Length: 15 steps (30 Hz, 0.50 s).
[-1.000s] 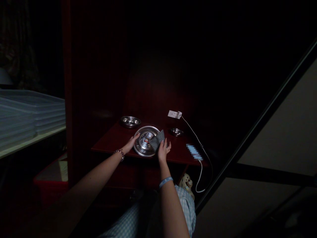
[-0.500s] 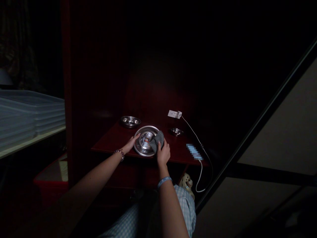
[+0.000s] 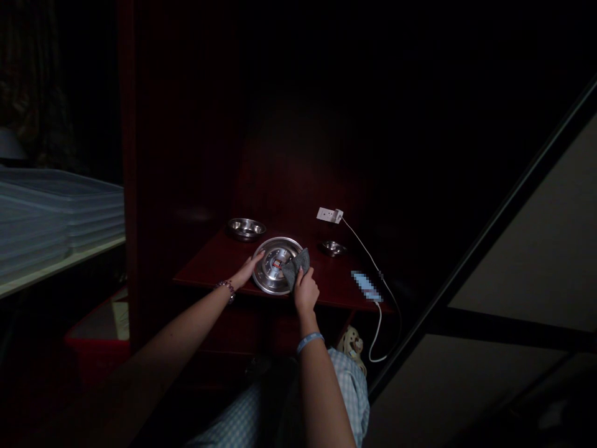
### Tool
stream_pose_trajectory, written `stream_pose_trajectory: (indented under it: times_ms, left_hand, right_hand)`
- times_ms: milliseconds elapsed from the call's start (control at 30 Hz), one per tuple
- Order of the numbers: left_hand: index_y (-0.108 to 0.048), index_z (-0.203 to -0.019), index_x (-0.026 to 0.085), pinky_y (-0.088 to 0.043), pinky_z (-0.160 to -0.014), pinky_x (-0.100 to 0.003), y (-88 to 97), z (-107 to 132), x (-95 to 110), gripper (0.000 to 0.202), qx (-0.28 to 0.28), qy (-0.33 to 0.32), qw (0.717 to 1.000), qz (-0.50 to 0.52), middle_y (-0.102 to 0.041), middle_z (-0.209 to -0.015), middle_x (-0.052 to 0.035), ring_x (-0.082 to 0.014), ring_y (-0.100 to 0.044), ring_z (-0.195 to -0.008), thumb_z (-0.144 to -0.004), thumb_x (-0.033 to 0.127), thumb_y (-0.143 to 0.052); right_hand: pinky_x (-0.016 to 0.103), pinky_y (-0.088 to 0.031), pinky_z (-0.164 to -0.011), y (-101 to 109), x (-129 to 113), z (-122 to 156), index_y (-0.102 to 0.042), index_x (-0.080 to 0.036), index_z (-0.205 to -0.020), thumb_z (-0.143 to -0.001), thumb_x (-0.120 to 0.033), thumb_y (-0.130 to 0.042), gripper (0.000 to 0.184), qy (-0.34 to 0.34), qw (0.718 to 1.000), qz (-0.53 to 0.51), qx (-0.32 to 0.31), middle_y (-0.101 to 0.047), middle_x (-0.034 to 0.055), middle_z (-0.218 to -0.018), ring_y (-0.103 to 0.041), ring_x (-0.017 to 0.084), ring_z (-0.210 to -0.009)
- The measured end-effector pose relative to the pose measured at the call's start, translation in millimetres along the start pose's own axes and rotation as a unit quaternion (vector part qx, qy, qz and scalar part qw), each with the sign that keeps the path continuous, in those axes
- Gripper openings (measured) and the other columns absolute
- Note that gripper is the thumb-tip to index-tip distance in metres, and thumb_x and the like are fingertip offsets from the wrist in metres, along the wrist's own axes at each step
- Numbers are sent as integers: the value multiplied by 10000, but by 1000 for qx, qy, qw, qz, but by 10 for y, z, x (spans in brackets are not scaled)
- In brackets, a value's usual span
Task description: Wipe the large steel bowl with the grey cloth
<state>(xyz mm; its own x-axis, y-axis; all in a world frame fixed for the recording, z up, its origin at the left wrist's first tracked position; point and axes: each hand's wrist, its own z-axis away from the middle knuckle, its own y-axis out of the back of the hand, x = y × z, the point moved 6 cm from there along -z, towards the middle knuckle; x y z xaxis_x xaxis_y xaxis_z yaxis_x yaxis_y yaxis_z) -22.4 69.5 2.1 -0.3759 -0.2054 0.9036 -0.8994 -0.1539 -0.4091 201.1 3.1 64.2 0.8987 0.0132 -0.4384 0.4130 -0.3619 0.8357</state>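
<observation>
A round shiny metal plate [image 3: 268, 274] with a small label at its centre is tilted up at the front edge of the dark red desk [image 3: 205, 264]. My left hand [image 3: 245, 271] grips its left rim, thumb on the face and the other fingers hidden behind. In my right hand [image 3: 306, 291] is a folded grey cloth [image 3: 296, 267], held against the plate's right side and covering part of that rim. Behind the plate, a metal bowl [image 3: 246, 230] stands at the back left, and a smaller metal bowl [image 3: 333, 249] at the right.
A white wall socket [image 3: 329, 215] has a plug with a white cable running down to a blurred-out phone [image 3: 366, 286] at the desk's right. Stacked clear plastic boxes [image 3: 60, 211] stand on a shelf at left, above a red bin [image 3: 96, 348]. A diagonal dark bar crosses the right.
My right hand has shifted very slightly and the cloth has changed shape, its top corner now pointing up more. The plate and my left hand stay about where they were.
</observation>
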Motion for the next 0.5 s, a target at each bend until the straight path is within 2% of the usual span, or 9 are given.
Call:
stream_pose_trajectory:
  times_ms: [167, 333, 500]
  left_hand:
    - [-763, -1187, 163, -426, -1190, -433, 8, 18, 29, 599, 20, 8, 1000, -7, -727, -1353, -154, -337, -610, -1363, -733, 547, -828]
    - [-756, -1208, 176, -440, -1182, -422, -7, 31, 44, 582, 10, -1, 1000, -26, -740, -1334, -146, -328, -623, -1351, -777, 565, -792]
    - [-760, -1184, 181, -430, -1195, -442, -2, 39, 33, 569, 14, -2, 999, -30, -729, -1350, -154, -341, -604, -1372, -771, 570, -797]
  right_hand:
    - [369, -566, -857, 17, -3, 10, -547, -119, -1280, -1116, -447, -279, 454, 7, 1000, -12, 5, -768, 223, -1067, -765, 285, -980]
    - [357, -560, -845, 14, 16, 2, -559, -123, -1289, -1106, -475, -308, 470, 7, 1000, -27, 14, -768, 213, -1071, -765, 286, -970]
    - [352, -553, -843, 5, 40, -5, -562, -130, -1292, -1100, -490, -335, 467, -7, 999, -30, 13, -765, 208, -1087, -762, 286, -980]
